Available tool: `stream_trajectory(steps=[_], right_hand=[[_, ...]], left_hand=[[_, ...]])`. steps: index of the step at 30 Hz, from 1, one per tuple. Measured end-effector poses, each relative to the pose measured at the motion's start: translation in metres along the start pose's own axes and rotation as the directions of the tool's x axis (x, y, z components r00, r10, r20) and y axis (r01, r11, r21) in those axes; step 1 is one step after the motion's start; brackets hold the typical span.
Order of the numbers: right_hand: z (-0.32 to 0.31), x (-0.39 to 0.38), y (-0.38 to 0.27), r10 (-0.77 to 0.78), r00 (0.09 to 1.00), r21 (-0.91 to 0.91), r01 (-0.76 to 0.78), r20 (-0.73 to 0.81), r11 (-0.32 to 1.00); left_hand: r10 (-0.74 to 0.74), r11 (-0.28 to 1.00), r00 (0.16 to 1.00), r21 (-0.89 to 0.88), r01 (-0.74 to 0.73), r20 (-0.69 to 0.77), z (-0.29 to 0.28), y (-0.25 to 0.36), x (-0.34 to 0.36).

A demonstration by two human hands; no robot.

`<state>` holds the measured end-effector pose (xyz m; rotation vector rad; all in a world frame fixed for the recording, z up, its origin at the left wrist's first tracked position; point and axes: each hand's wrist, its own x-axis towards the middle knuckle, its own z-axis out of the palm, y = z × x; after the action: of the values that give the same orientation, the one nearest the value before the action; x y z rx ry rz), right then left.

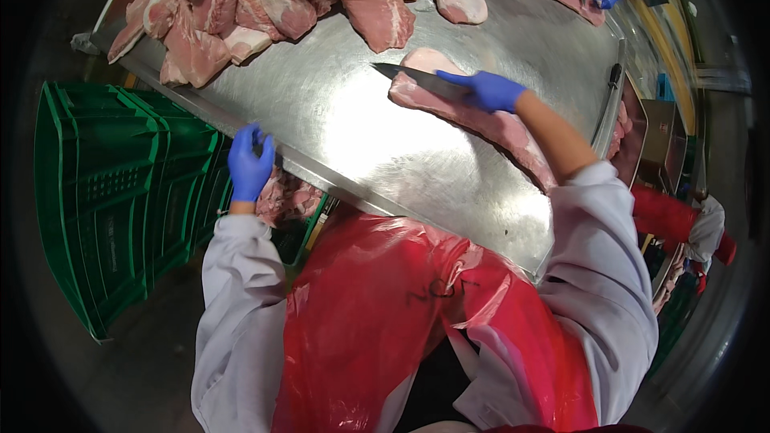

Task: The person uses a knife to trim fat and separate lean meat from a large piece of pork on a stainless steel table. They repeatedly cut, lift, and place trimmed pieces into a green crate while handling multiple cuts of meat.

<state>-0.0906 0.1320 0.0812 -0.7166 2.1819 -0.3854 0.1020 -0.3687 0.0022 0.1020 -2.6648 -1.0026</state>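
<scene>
The right hand (pixel 495 93) grasps a knife (pixel 423 82), 1 meat slab (pixel 475 118) beneath; likely trimming. The left hand (pixel 251 167), released, should probably steady it.

The blue-gloved left hand (pixel 251 164) hangs between nine and ten o'clock, fingers loosely bent and pointing toward twelve, with a narrow strip of bare left wrist (pixel 242 208) below it and the white-sleeved left forearm (pixel 241 297) rising from seven. The blue-gloved right hand (pixel 497 93), between one and two o'clock, is closed in a grip, one digit stretched toward ten; the bare right forearm (pixel 557 135) slants down toward the white right sleeve (pixel 597 248) near four.
</scene>
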Motion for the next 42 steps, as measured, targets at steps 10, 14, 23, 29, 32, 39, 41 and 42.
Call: stream_trajectory(steps=[10,14,23,29,32,39,41,42], right_hand=[[0.013,-0.153,0.025,0.143,0.929,0.593,-0.33,0.34,0.734],[0.022,-0.16,0.012,0.311,0.949,0.842,-0.204,0.046,0.5],[0.097,-0.017,-0.022,0.32,0.865,0.549,-0.063,-0.387,0.833],[0.098,-0.003,-0.001,0.02,0.942,0.202,0.05,-0.334,0.978],[0.059,-0.059,0.005,0.122,0.991,0.512,-0.136,0.061,0.848],[0.086,0.02,-0.04,0.023,0.974,0.153,0.012,-0.223,0.988],[0.097,0.027,-0.045,0.022,0.965,0.022,-0.017,-0.262,1.0],[0.107,0.018,-0.033,-0.036,0.954,0.033,0.047,-0.297,0.998]], left_hand=[[0.27,0.92,0.957,-0.324,-0.222,0.111,0.134,0.118,0.088],[0.351,0.935,0.799,-0.135,-0.328,0.489,0.178,0.175,0.092],[0.361,0.933,0.831,-0.155,-0.326,0.423,0.203,0.14,0.064],[0.378,0.926,0.856,-0.148,-0.348,0.352,0.207,0.141,0.056],[0.363,0.931,0.867,-0.103,-0.349,0.342,0.204,0.137,0.053],[0.355,0.933,0.863,-0.073,-0.354,0.358,0.187,0.138,0.051],[0.382,0.923,0.872,-0.085,-0.375,0.306,0.183,0.136,0.051],[0.389,0.921,0.879,-0.085,-0.381,0.276,0.179,0.131,0.05]])
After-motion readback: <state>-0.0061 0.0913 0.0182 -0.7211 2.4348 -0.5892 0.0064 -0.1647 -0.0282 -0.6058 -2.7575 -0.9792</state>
